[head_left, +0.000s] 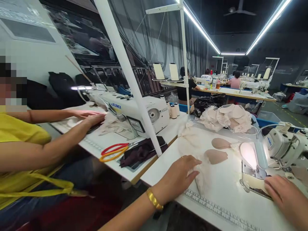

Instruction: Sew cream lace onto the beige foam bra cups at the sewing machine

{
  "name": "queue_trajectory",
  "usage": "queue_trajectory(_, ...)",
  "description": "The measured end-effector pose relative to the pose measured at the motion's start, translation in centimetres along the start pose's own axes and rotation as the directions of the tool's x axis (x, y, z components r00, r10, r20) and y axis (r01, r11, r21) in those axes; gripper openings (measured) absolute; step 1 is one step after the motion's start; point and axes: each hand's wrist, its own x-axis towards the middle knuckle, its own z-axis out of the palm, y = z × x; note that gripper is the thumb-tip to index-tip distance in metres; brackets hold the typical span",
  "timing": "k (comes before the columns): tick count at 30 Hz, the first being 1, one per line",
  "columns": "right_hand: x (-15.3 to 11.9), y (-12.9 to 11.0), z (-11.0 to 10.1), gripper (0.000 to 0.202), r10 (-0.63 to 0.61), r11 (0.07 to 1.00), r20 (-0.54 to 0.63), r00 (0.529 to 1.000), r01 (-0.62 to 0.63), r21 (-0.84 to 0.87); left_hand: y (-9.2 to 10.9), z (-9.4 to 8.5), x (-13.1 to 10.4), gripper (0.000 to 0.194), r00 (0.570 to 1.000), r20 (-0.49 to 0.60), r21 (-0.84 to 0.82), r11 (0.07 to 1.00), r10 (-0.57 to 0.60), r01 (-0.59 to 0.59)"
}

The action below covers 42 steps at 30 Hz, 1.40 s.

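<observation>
My left hand point(183, 171) reaches over the white table, thumb and fingers apart, touching a sheer cream lace piece point(203, 179); whether any of it is pinched I cannot make out. Just beyond the fingertips lie two beige bra cup pads, a nearer one point(216, 156) and a farther one point(221, 143). At the right, my right hand point(286, 195) rests with fingers laid along the edge of the sewing machine's bed plate point(257, 186). A pale cup point(248, 155) stands by the lit needle area of the sewing machine point(276, 144). More thin lace point(189, 139) lies blurred at the table's back left.
A heap of lace-trimmed cups point(227, 117) sits behind the table. On the left, a co-worker's hands point(92, 120) handle fabric at another sewing machine point(144, 112). Red-and-yellow-handled scissors point(114, 152) and dark cloth point(139, 152) lie beside a white slanted post point(130, 73).
</observation>
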Motion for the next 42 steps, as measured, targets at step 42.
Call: queue_trajectory(42, 2.7, -9.0, 5.8, 0.047, 0.396, 0.49, 0.251, 0.883, -0.435, 0.756, -1.3, 6.2, 16.3, 0.018, 0.973, 0.176, 0.202, 0.962, 0.149, -0.184)
